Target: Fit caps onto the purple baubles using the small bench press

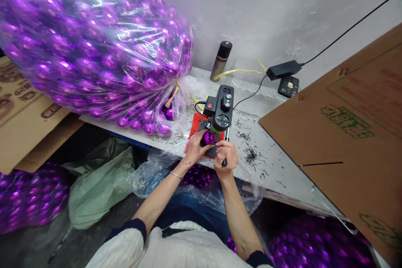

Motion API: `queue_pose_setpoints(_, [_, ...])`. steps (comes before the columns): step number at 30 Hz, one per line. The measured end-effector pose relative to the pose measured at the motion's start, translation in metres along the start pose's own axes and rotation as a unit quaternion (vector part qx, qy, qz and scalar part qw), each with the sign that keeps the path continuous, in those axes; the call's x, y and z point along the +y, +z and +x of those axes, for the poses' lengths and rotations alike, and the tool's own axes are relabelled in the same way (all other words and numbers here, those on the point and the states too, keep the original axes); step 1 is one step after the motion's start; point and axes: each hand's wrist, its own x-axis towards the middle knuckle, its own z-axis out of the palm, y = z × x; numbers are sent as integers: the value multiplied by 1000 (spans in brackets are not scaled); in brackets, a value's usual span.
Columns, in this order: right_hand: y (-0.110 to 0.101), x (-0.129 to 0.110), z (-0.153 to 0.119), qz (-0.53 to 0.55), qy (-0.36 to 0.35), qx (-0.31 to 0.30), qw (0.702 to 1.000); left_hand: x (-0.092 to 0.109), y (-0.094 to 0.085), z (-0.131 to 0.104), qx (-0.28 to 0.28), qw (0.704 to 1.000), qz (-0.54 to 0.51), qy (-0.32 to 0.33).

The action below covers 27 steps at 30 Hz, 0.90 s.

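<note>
A shiny purple ball ornament (pixel 209 137) sits beneath the head of a small black bench machine (pixel 222 109) with round vents and a red switch. My left hand (pixel 195 147) is closed on the ball's left side, thumb along its lower edge. Close by on the right, my right hand (pixel 227 155) is wrapped in a fist round a black handle (pixel 224 162), whose end pokes out below. Whether that handle belongs to the machine or to a separate tool is hidden by the fingers. A red mat (pixel 195 124) lies under the machine.
A huge clear bag of purple balls (pixel 103 50) fills the left. Behind the machine stand a spray can (pixel 221 60) and a power adapter (pixel 284 69). Black scraps (pixel 251 155) litter the white table (pixel 276 167). A large cardboard box (pixel 345 134) leans in from the right.
</note>
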Motion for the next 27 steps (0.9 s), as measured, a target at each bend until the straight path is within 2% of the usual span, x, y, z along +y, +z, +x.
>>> queue_pose_setpoints(4, [1,2,-2,0,-9,7,1000,-3,1,-1,9,1000,15,15])
queue_pose_setpoints(12, [5,5,-8,18,-3,20,1000,-16,3,-1,4,990,113,83])
queue_pose_setpoints(21, [8,8,-12,12,1,27,1000,-17,3,0,3,989,123,88])
queue_pose_setpoints(27, [12,13,-17,-18,-58,19,998,-18,3,-2,7,988,124,91])
